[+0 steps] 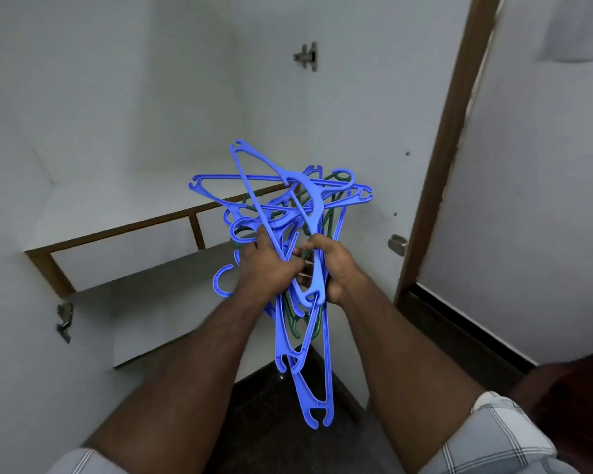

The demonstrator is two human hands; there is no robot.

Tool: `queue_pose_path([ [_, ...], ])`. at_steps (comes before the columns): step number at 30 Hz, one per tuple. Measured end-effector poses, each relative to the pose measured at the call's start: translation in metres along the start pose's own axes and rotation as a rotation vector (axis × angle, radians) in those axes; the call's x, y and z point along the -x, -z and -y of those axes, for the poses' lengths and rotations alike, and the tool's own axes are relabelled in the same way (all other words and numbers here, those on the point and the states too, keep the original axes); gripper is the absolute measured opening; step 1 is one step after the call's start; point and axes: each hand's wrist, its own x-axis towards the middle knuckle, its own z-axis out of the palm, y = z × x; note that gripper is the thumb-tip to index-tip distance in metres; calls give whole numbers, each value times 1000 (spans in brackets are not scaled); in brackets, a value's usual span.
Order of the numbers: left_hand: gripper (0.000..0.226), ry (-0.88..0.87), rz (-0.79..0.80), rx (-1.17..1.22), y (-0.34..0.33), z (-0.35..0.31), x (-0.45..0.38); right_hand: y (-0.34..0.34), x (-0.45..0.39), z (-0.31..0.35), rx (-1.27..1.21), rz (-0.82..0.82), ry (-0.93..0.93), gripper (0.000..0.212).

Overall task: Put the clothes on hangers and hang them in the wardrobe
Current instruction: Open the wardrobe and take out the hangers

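At the far left a small metal hinge (64, 321) hangs on the white wardrobe side panel, and beside it a white shelf with a brown wooden edge (117, 230) runs across the open wardrobe interior; no clothes and no rail show anywhere in view. Moving toward the middle, the left hand (264, 265) is closed around a tangled bundle of blue plastic clothes hangers (305, 206), fingers curled tight over several of the thin bars near the hooks. A few dark green plastic hangers (329, 218) are caught inside the same cluster, partly hidden by the blue ones. The bundle is held in the air in front of the shelf, some hangers fanning upward and others dangling down toward the dark floor (271, 405). Just right of it, the right hand (332, 265) is also closed, thumb and fingers pinching one blue bar close to the left hand. Further right stand a brown wooden door frame (449, 148) and a white door (528, 200).

The step in hand looks like sorting out the hangers before any garment goes on: nothing is hung yet. The next move likely calls for working a single hanger free of the knot, sliding its hook out past the others without dragging the rest along.
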Motion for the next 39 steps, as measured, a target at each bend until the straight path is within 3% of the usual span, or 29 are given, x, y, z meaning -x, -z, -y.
queue_pose_path([
  [7, 109, -78, 68, 10, -1, -21, 55, 9, 77, 1, -17, -85, 57, 11],
  [17, 109, -309, 273, 5, 9, -14, 137, 2, 189, -49, -160, -348, 233, 36],
  [22, 110, -426, 433, 15, -2, -23, 200, 15, 268, -73, -188, -465, 280, 12],
  [32, 111, -692, 768, 20, -76, -87, 370, 86, 468, -113, -384, -810, 487, 6],
  [39, 113, -880, 1022, 29, -150, -135, 530, 154, 632, -151, -455, -1092, 590, 18],
])
